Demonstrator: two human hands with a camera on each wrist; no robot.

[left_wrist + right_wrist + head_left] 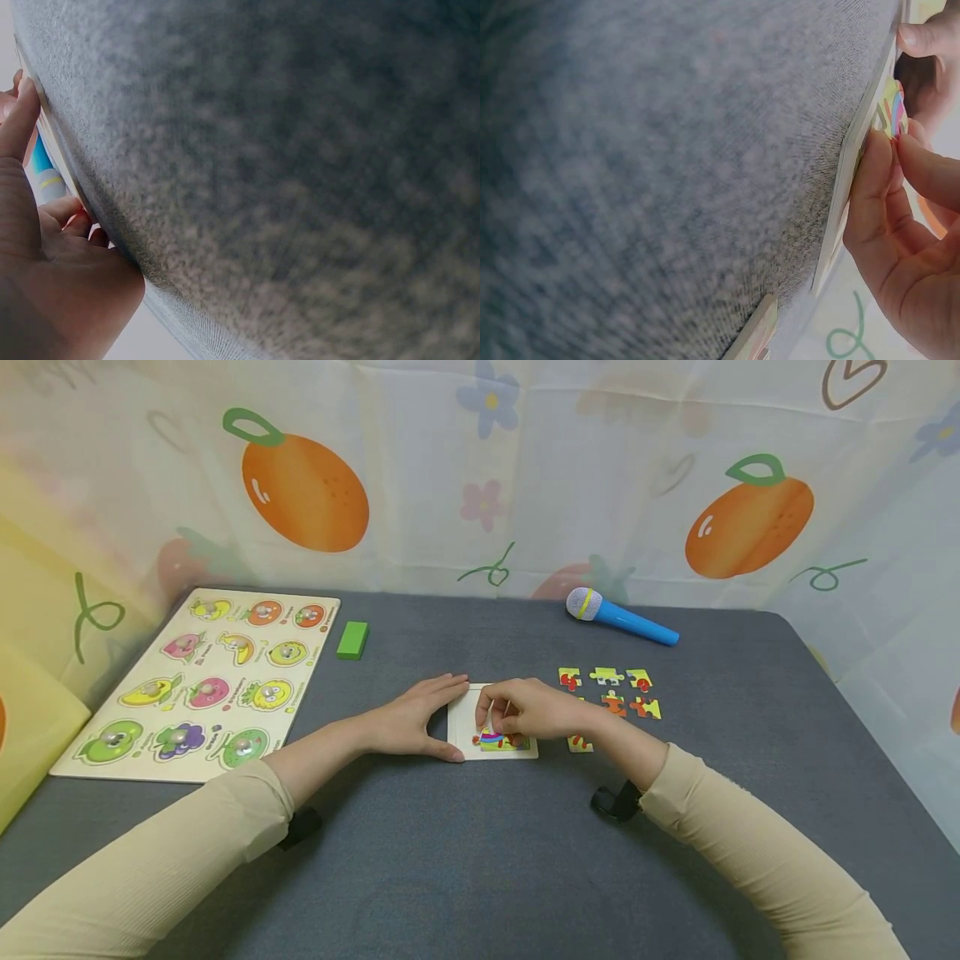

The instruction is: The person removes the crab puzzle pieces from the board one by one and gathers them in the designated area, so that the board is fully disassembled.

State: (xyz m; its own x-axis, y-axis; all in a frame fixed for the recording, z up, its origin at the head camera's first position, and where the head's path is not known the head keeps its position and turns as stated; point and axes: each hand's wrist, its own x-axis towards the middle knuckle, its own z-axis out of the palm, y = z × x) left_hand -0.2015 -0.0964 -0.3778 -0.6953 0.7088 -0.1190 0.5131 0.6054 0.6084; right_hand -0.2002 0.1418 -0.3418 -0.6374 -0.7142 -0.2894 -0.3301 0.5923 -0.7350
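A small pale puzzle tray [459,718] lies on the table with a few colourful jigsaw pieces [504,743] inside its near part. My left hand [408,718] spans the tray's left end, thumb at the near corner and fingertips at the far one, holding it between them. Above the tray, my right hand [536,708] pinches a jigsaw piece [895,109] between thumb and index finger; bright curved stripes show on it in the right wrist view. The hand hides part of the tray. Several loose jigsaw pieces [613,703] lie to the right of the tray.
A wooden fruit puzzle board [176,647] with knobbed pieces lies at the left. Beside it is a green block [352,641]. Behind the loose pieces rests a blue toy microphone [633,622]. A printed curtain [420,485] hangs along the table's back edge.
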